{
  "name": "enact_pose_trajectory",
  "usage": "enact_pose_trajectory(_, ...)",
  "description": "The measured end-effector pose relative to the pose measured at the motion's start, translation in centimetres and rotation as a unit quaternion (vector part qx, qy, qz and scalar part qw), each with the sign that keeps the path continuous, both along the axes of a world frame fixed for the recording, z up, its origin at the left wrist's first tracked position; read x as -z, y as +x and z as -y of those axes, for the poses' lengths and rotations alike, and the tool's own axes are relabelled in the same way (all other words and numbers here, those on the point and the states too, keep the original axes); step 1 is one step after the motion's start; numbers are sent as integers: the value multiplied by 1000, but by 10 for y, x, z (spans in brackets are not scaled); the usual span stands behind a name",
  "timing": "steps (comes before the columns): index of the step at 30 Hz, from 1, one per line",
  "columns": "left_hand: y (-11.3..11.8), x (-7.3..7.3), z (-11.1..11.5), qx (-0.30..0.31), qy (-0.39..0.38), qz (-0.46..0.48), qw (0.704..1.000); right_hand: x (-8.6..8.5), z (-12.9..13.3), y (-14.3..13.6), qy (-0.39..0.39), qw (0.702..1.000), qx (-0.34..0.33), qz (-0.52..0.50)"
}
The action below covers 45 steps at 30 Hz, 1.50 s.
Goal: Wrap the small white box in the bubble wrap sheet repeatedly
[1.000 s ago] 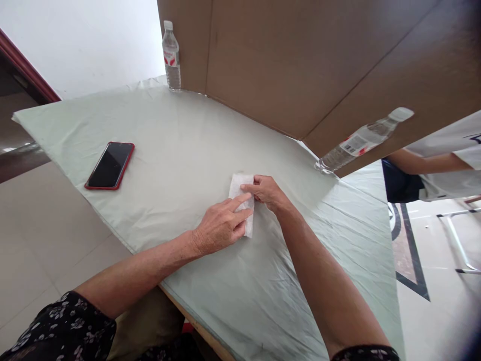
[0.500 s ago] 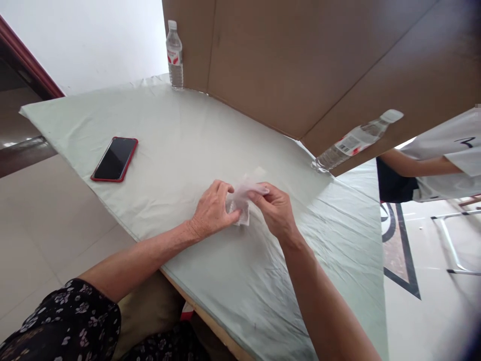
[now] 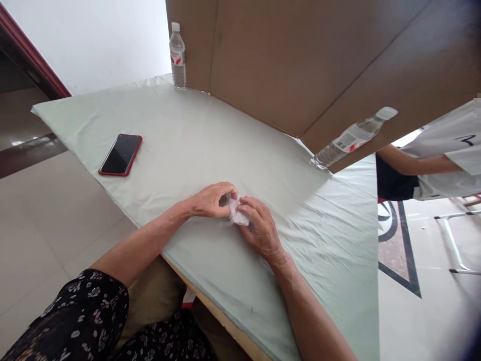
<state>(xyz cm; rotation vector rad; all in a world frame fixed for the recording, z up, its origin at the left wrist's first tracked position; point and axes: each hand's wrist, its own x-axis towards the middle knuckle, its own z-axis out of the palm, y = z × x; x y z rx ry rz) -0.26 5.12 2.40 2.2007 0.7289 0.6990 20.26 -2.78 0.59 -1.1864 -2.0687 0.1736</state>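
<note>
A small crumpled piece of clear, whitish plastic (image 3: 239,212) is between my two hands, above the pale green tablecloth (image 3: 210,135). My left hand (image 3: 215,199) pinches its left side, with thumb and fingers curved round a gap. From the right, my right hand (image 3: 261,225) has its fingers bent over the plastic and grips it. Whether anything lies inside the plastic is too small to tell.
A phone in a red case (image 3: 121,155) lies at the left. One water bottle (image 3: 178,56) stands at the back; another bottle (image 3: 353,139) leans by the brown board (image 3: 263,60). A person's arm (image 3: 417,164) shows at the right.
The loose, raised plastic is now bunched into a compact wad. My right hand has come down and left, closing over it, and my left hand now pinches its edge.
</note>
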Motion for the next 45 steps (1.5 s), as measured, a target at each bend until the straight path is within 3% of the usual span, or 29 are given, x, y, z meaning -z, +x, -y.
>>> enact_pose_trajectory(3, -7, -2, -4, 44, 0, -18, 999, -2, -6, 0, -30, 999, 11, -19)
enact_pose_trajectory(6, -7, -3, -5, 33, -11, -6, 999, -12, -17, 2, -120, 986, 35, -106)
enact_pose_trajectory(12, -1, -6, -6, 6, -153, -25, 988, -22, -37, 2, -359, 886, 48, -288)
enact_pose_trajectory(16, 1, -6, -6, -20, -187, 10, 982, -13, -40, -1, -413, 841, 62, -344)
enact_pose_trajectory(22, -1, -8, -7, -49, -277, 52, 958, -14, -34, 2, -396, 847, 12, -355)
enact_pose_trajectory(27, -2, -8, -7, -53, -308, 53, 948, -17, -31, -1, -388, 859, 26, -335)
enact_pose_trajectory(33, 1, -6, -5, -43, -354, 77, 931, -16, -32, -3, -400, 853, -7, -335)
enact_pose_trajectory(39, 2, 6, -9, -50, -369, 142, 917, -6, -34, -2, -327, 900, 62, -282)
enact_pose_trajectory(45, 3, 5, -8, -37, -381, 135, 914, -2, -36, 1, -337, 886, 62, -311)
